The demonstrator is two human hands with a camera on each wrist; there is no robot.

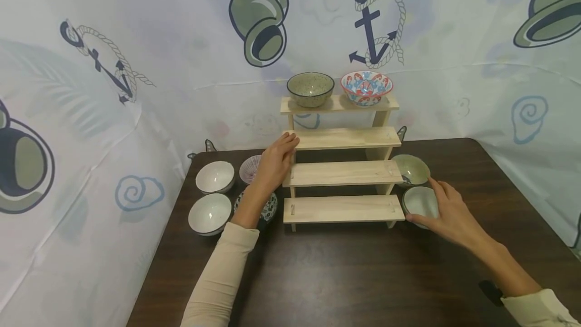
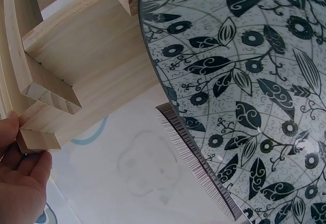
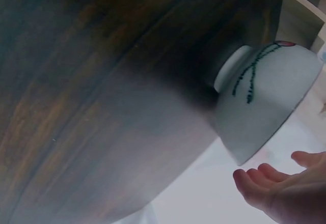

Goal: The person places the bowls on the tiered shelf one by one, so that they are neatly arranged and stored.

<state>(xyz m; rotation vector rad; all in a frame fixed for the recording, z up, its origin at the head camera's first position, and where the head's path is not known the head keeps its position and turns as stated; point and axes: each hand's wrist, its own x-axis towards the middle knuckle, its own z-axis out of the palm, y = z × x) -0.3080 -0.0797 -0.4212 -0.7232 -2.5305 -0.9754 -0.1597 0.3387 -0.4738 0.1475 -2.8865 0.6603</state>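
My left hand (image 1: 274, 163) grips the left end of a shelf on the stepped wooden stand (image 1: 342, 138). In the left wrist view, its thumb and curled fingers (image 2: 35, 170) pinch the board's end. My right hand (image 1: 456, 218) reaches around a small pale bowl (image 1: 419, 201) at the stand's lower right, thumb and fingers spread. Close up, this bowl (image 3: 270, 102) is white outside with a green dotted stem and a red patch; the fingers (image 3: 247, 186) lie just off its rim. Behind it sits a green bowl (image 1: 412, 168), partly beside the stand.
A speckled olive bowl (image 1: 310, 87) and a red-blue patterned bowl (image 1: 366, 87) sit on the top shelf. Left of the stand are two white bowls (image 1: 215, 176), a purple-striped bowl (image 1: 248, 168) and a black-floral bowl (image 2: 244, 86). A printed cloth (image 1: 181, 29) hangs behind the dark table (image 1: 340, 276).
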